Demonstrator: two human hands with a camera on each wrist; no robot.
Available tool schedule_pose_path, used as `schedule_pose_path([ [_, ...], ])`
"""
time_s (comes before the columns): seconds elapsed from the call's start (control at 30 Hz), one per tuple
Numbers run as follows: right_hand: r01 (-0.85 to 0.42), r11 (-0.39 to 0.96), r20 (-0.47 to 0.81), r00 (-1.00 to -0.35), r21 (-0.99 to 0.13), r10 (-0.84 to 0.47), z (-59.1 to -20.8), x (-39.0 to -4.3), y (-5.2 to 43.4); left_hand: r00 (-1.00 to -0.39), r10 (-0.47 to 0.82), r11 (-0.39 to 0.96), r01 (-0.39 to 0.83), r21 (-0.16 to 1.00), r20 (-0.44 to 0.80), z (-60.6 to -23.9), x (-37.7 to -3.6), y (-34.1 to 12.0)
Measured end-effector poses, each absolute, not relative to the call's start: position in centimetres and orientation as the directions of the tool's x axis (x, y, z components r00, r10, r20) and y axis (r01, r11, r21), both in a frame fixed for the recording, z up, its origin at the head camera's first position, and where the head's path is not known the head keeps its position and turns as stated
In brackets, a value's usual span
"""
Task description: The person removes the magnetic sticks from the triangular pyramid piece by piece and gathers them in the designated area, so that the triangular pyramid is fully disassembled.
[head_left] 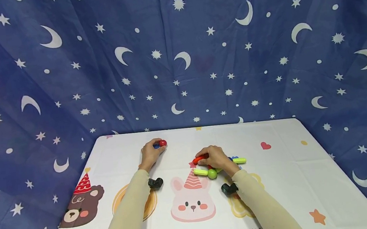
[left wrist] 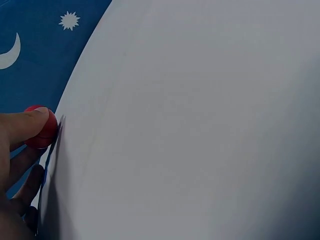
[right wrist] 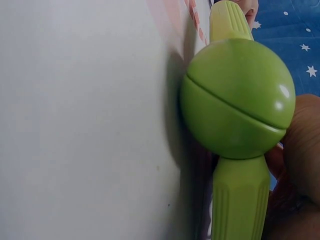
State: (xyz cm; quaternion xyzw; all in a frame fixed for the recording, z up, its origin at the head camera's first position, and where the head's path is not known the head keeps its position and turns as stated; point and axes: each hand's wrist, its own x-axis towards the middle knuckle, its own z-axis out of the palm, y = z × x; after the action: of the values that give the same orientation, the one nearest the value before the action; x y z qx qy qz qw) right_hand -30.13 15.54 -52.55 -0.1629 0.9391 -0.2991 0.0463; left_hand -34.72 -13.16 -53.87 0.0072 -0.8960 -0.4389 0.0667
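On the white printed table cover (head_left: 279,179) my left hand (head_left: 151,152) holds a small toy piece with a red ball (head_left: 162,143) and a blue part (head_left: 156,146); in the left wrist view the thumb (left wrist: 25,125) presses on the red ball (left wrist: 47,135). My right hand (head_left: 213,158) grips a curved red piece (head_left: 199,159) on a cluster of toy pieces: yellow-green sticks (head_left: 201,172), a green ball (head_left: 212,174) and a blue piece (head_left: 234,159). The right wrist view is filled by the green ball (right wrist: 237,97) joined to yellow-green sticks (right wrist: 240,200).
The cover shows a bear (head_left: 83,203), a rabbit (head_left: 192,200), a red heart (head_left: 265,145) and printed words along the near edge. A blue star-and-moon cloth (head_left: 176,54) hangs behind and around the table. Black wrist cameras (head_left: 155,183) sit on both forearms.
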Motion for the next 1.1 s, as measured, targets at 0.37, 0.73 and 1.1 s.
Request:
schedule_pose_path([
  [0.37,-0.252,0.764,-0.015,-0.946,-0.594,-0.324,-52.7,-30.3,15.7,-0.996,-0.055,0.593,0.021,0.805,0.067,-53.1,-34.3,-13.6],
  [0.73,-0.289,0.730,0.006,-0.931,-0.619,-0.364,-52.7,-30.4,15.8,-0.963,-0.033,0.529,0.210,0.823,0.267,-51.5,-32.3,-12.4],
  [1.1,-0.320,0.708,0.062,-0.929,-0.629,-0.365,-52.6,-30.3,16.0,-0.926,0.114,0.498,0.367,0.785,0.360,-50.7,-29.3,-8.5],
])
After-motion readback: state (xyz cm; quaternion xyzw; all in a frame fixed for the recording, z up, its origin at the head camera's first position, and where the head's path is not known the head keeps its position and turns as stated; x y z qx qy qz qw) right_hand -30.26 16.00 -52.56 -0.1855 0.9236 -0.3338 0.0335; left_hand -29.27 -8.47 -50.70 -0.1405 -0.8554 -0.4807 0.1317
